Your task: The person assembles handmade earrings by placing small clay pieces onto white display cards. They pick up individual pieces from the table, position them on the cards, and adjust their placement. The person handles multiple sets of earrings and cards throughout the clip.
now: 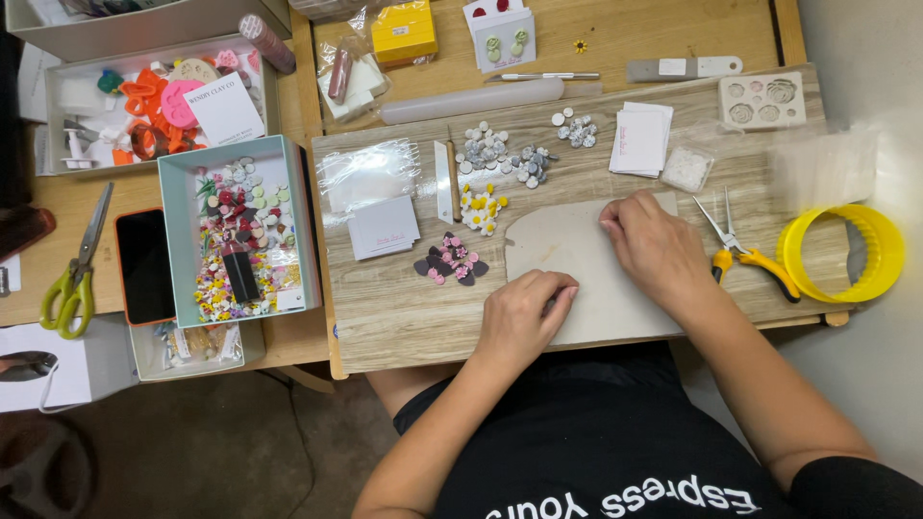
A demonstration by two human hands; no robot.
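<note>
A wood-grain board (404,317) carries a pale grey sheet (577,255), lying flat with its long axis running left to right across the person's front. Both hands rest on it: the left hand (519,317) presses its near edge with fingers curled, the right hand (659,245) its far part, fingertips bent down at the top edge; neither visibly grips anything. The teal box (171,240) to the left holds small coloured clay pieces and a dark bottle. Pliers (745,250) lie just right of the right hand.
</note>
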